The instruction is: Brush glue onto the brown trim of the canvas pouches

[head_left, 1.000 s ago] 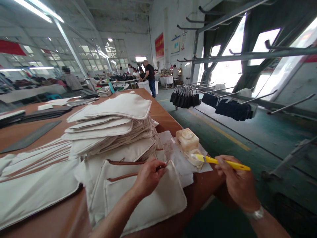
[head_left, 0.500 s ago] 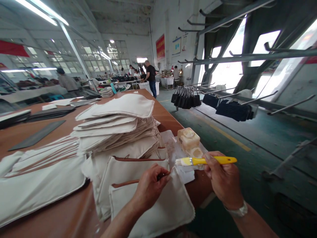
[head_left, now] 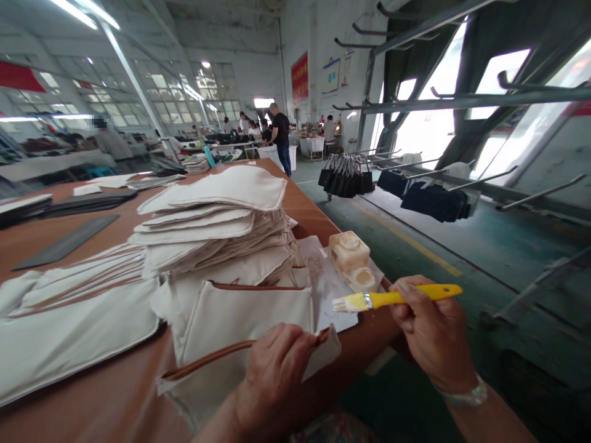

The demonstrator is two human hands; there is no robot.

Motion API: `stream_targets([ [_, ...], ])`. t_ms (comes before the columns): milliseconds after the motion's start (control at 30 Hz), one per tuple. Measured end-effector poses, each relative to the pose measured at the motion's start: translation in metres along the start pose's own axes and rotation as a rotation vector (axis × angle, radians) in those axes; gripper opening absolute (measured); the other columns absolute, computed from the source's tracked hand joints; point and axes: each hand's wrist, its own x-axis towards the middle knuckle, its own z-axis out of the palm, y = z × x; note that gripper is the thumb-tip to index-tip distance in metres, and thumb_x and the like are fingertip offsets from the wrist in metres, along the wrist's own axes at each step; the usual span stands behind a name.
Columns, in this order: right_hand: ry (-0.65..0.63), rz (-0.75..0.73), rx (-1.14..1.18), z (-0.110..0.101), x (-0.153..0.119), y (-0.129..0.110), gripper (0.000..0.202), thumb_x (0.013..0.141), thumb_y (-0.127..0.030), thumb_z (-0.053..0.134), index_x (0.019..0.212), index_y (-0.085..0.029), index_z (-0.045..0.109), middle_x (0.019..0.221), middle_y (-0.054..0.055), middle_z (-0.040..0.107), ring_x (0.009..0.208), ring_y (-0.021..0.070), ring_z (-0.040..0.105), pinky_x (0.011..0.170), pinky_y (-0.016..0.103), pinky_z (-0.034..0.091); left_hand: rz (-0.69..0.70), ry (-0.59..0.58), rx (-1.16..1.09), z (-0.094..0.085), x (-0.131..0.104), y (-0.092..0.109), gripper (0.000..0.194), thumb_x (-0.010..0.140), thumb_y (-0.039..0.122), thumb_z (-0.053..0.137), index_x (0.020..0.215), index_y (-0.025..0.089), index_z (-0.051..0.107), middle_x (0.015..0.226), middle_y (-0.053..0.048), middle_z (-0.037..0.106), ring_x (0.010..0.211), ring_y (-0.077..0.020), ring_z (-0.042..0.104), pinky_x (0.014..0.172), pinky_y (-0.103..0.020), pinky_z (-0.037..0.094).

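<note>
My left hand point(head_left: 276, 369) is closed on the brown-trimmed edge of a white fabric piece point(head_left: 207, 384) at the front of the table. In my right hand point(head_left: 434, 335) is a yellow brush point(head_left: 406, 298), its pale bristles pointing left over the table edge, apart from the fabric. Another brown-edged white piece point(head_left: 258, 311) lies just behind my left hand. A tall pile of white pieces point(head_left: 221, 215) rises beyond it. Near the brush, a stained plastic container point(head_left: 349, 251) with an open mouth rests on a smeared sheet point(head_left: 323, 283).
More white pieces with brown edging point(head_left: 83, 326) spread over the brown table point(head_left: 157, 369) at left, near a dark flat panel point(head_left: 69, 241). Metal racks point(head_left: 462, 106) with hanging dark items point(head_left: 346, 178) stand at right. A person in black point(head_left: 281, 132) stands beyond the table.
My left hand has moved down toward me, pulling the front white piece lower and left, its edge now bent. My right hand and the brush have shifted slightly right, away from the fabric.
</note>
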Motion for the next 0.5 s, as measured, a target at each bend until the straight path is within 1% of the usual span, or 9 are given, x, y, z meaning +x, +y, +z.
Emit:
stream_targets([
  [67,-0.045,0.041,0.073,0.002,-0.003,-0.006,0.030,0.096,-0.047,0.068,0.091,-0.018,0.066,0.061,-0.002,0.048,0.050,0.0110,0.041,0.043,0.020,0.033,0.091,-0.024,0.046,-0.006,0.001,0.002,0.012,0.100,0.014,0.051,0.104,0.013,0.063,0.078,-0.005,0.062,0.068,-0.0166,0.053,0.063,-0.029,0.041],
  [100,-0.086,0.056,0.070,0.003,-0.005,-0.008,0.029,0.096,-0.046,0.068,0.092,-0.018,0.066,0.062,-0.002,0.048,0.050,0.0109,0.041,0.043,0.020,0.033,0.132,-0.038,0.062,-0.009,0.002,0.003,0.015,0.101,0.014,0.048,0.104,0.012,0.063,0.078,-0.005,0.063,0.067,-0.0168,0.053,0.062,-0.030,0.041],
  [167,-0.207,0.067,-0.024,0.001,-0.008,-0.011,0.029,0.098,-0.047,0.066,0.093,-0.018,0.067,0.063,-0.001,0.051,0.051,0.0119,0.043,0.044,0.021,0.034,0.199,-0.054,0.078,-0.014,0.005,0.005,0.020,0.102,0.013,0.043,0.105,0.010,0.062,0.078,-0.006,0.064,0.067,-0.0168,0.053,0.061,-0.031,0.040],
  [233,-0.338,0.073,-0.122,-0.005,-0.010,-0.015,0.031,0.099,-0.048,0.065,0.090,-0.018,0.067,0.064,0.000,0.052,0.053,0.0129,0.046,0.045,0.021,0.035,0.241,-0.057,0.090,-0.019,0.008,0.007,0.024,0.103,0.013,0.039,0.104,0.009,0.063,0.078,-0.007,0.064,0.067,-0.0166,0.053,0.061,-0.030,0.040],
  [267,-0.380,0.072,-0.145,-0.009,-0.010,-0.017,0.032,0.099,-0.048,0.065,0.088,-0.018,0.067,0.066,0.001,0.053,0.054,0.0132,0.047,0.046,0.022,0.036,0.255,-0.051,0.094,-0.020,0.010,0.008,0.025,0.103,0.012,0.038,0.102,0.009,0.063,0.077,-0.006,0.064,0.066,-0.0163,0.053,0.060,-0.030,0.040],
  [300,-0.393,0.067,-0.148,-0.012,-0.009,-0.020,0.032,0.098,-0.048,0.065,0.086,-0.018,0.066,0.068,0.001,0.055,0.055,0.0133,0.048,0.048,0.022,0.038,0.260,-0.047,0.097,-0.021,0.011,0.009,0.025,0.103,0.012,0.038,0.101,0.010,0.063,0.076,-0.006,0.064,0.065,-0.0159,0.053,0.059,-0.029,0.039],
  [367,-0.344,0.050,-0.115,-0.016,-0.007,-0.025,0.032,0.097,-0.047,0.066,0.084,-0.018,0.065,0.071,0.001,0.056,0.054,0.0128,0.047,0.048,0.022,0.039,0.260,-0.036,0.097,-0.023,0.014,0.010,0.024,0.102,0.011,0.039,0.098,0.011,0.062,0.074,-0.005,0.063,0.063,-0.0151,0.052,0.058,-0.028,0.039],
  [433,-0.256,0.025,-0.088,-0.015,-0.006,-0.028,0.031,0.098,-0.046,0.066,0.085,-0.018,0.066,0.069,0.001,0.055,0.054,0.0131,0.047,0.046,0.022,0.037,0.254,-0.024,0.091,-0.023,0.014,0.011,0.023,0.102,0.010,0.040,0.096,0.011,0.062,0.074,-0.005,0.063,0.062,-0.0146,0.052,0.058,-0.028,0.039],
  [500,-0.240,0.014,-0.109,-0.010,-0.007,-0.026,0.032,0.099,-0.049,0.064,0.088,-0.018,0.066,0.063,0.000,0.052,0.053,0.0139,0.047,0.044,0.022,0.034,0.247,-0.040,0.094,-0.023,0.012,0.011,0.023,0.102,0.010,0.040,0.096,0.012,0.062,0.074,-0.005,0.063,0.063,-0.0150,0.052,0.058,-0.028,0.039],
])
